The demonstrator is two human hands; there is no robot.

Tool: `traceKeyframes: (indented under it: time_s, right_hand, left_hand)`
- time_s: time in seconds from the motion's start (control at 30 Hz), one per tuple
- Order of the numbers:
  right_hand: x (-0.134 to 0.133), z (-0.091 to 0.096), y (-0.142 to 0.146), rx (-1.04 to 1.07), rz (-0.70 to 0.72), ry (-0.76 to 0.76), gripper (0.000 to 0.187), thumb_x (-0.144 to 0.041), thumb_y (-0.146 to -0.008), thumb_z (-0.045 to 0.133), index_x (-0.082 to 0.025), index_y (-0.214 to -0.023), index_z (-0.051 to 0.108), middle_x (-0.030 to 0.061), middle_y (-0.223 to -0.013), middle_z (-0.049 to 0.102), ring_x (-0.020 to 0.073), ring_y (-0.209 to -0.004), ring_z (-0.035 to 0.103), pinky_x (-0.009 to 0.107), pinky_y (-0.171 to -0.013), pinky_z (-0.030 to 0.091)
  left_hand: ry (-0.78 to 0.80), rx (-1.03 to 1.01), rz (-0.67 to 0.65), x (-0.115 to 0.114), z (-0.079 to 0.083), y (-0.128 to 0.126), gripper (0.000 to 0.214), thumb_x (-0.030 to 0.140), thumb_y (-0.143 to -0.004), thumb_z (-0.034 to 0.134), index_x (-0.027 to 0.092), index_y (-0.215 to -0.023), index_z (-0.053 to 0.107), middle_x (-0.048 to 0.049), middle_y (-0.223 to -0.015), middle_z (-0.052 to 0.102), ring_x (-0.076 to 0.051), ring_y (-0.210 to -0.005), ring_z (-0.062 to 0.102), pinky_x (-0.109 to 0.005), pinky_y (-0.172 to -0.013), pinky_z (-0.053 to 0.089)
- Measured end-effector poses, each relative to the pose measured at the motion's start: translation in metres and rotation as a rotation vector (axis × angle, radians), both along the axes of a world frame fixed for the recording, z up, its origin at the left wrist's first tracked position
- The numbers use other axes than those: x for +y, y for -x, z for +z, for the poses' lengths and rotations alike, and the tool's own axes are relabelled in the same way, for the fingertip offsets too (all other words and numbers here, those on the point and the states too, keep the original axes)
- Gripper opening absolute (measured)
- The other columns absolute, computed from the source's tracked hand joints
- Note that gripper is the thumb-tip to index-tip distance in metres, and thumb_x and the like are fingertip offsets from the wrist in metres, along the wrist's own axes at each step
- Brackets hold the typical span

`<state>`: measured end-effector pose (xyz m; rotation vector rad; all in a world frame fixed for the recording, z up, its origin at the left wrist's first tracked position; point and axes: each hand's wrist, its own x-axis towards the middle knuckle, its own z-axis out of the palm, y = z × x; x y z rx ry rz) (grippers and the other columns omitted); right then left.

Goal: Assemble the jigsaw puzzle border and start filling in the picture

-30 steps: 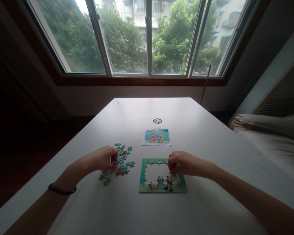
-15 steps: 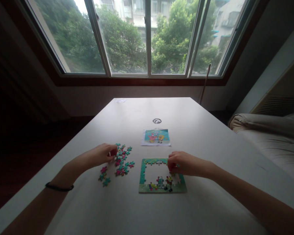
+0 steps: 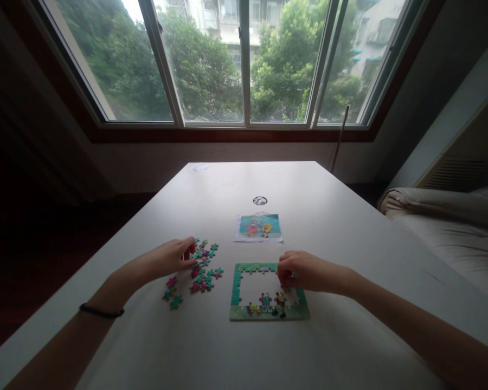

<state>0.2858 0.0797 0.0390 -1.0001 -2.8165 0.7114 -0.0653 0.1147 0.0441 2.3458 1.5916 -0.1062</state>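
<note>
A partly filled jigsaw frame [image 3: 268, 311] with a green border lies on the white table [image 3: 309, 195]. My right hand [image 3: 303, 271] rests curled on the frame's upper right corner, fingertips pressed onto the pieces there. A scatter of loose teal and pink puzzle pieces [image 3: 203, 268] lies to the left of the frame. My left hand [image 3: 168, 259] sits at the left side of that scatter, fingers pinched together over a piece I cannot make out. A black band is on my left wrist [image 3: 101, 311].
A small reference picture [image 3: 258, 227] lies beyond the frame, with a round cable hole [image 3: 259, 200] behind it. A crumpled clear wrapper [image 3: 199, 167] is at the far table edge. A cushioned seat [image 3: 443, 216] stands to the right; windows fill the back wall.
My left hand has shifted slightly back and up along the left side of the loose pieces. My right hand has stayed on the frame's upper right corner.
</note>
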Motion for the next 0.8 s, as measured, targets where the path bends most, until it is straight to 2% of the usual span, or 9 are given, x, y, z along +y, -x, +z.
traceKeyframes:
  time_s: [0.1,0.23,0.4,0.67,0.8]
  right_hand:
    - [-0.0004,0.0014,0.0006,-0.002,-0.004,0.009,0.009,-0.011,-0.074,0.057,-0.016,-0.073,0.065,0.0034,-0.078,0.062,0.0133,-0.074,0.055,0.022,-0.066,0.041]
    - [-0.0004,0.0016,0.0008,0.003,-0.006,0.003,0.008,-0.012,-0.074,0.058,-0.016,-0.071,0.064,0.0029,-0.078,0.062,0.0128,-0.074,0.055,0.021,-0.065,0.041]
    - [-0.0006,0.0016,0.0000,0.006,-0.005,0.004,0.009,-0.010,-0.073,0.057,-0.015,-0.071,0.064,0.0030,-0.077,0.062,0.0128,-0.074,0.055,0.021,-0.065,0.041]
    - [-0.0006,0.0020,-0.0010,0.012,0.011,-0.028,0.008,-0.011,-0.074,0.056,-0.015,-0.072,0.063,0.0035,-0.075,0.061,0.0132,-0.072,0.053,0.022,-0.064,0.039]
    - [0.0000,0.0041,-0.0032,0.040,0.016,-0.007,0.010,-0.010,-0.076,0.055,-0.015,-0.074,0.063,0.0030,-0.075,0.062,0.0131,-0.074,0.054,0.022,-0.066,0.040]
  left_hand:
    - [0.034,-0.004,-0.016,-0.0001,0.0012,-0.0009,0.016,0.031,-0.068,0.053,0.019,-0.079,0.049,-0.0004,-0.071,0.057,-0.016,-0.063,0.053,-0.022,-0.054,0.036]
    - [0.042,-0.003,-0.025,-0.0013,0.0027,-0.0036,0.010,0.019,-0.067,0.048,0.019,-0.076,0.051,0.0000,-0.070,0.057,-0.015,-0.063,0.053,-0.022,-0.054,0.036]
    - [0.024,0.005,-0.023,-0.0019,0.0043,-0.0047,0.016,0.009,-0.062,0.046,0.018,-0.074,0.052,0.0007,-0.068,0.056,-0.015,-0.063,0.053,-0.021,-0.056,0.036]
    - [0.012,0.002,-0.052,0.0014,0.0012,-0.0018,0.010,0.011,-0.063,0.049,0.019,-0.067,0.052,0.0011,-0.065,0.054,-0.015,-0.061,0.051,-0.022,-0.055,0.035]
    - [-0.008,0.002,-0.066,-0.0004,0.0086,0.0016,0.004,0.017,-0.068,0.049,0.019,-0.065,0.050,0.0008,-0.063,0.054,-0.015,-0.059,0.049,-0.023,-0.054,0.035]
